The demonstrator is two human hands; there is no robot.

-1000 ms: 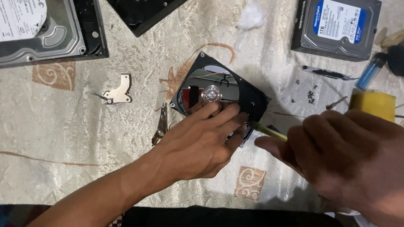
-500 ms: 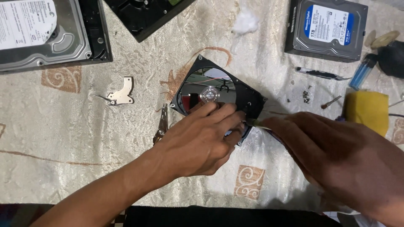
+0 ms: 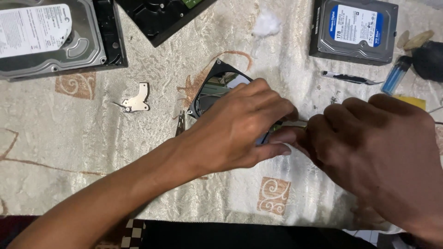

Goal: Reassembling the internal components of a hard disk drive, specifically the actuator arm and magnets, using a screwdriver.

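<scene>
Opened hard drive [image 3: 213, 87] | left hand [image 3: 240, 124] covering | right hand [image 3: 369, 143] beside

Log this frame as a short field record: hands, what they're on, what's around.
left hand: palm down over the opened hard drive, covering most of it
right hand: pinches a thin yellow-green tool, tip hidden under the left fingers
surface: patterned beige cloth
nearby: closed drive with blue label, silver-lidded drive, loose metal bracket, blue lighter
</scene>
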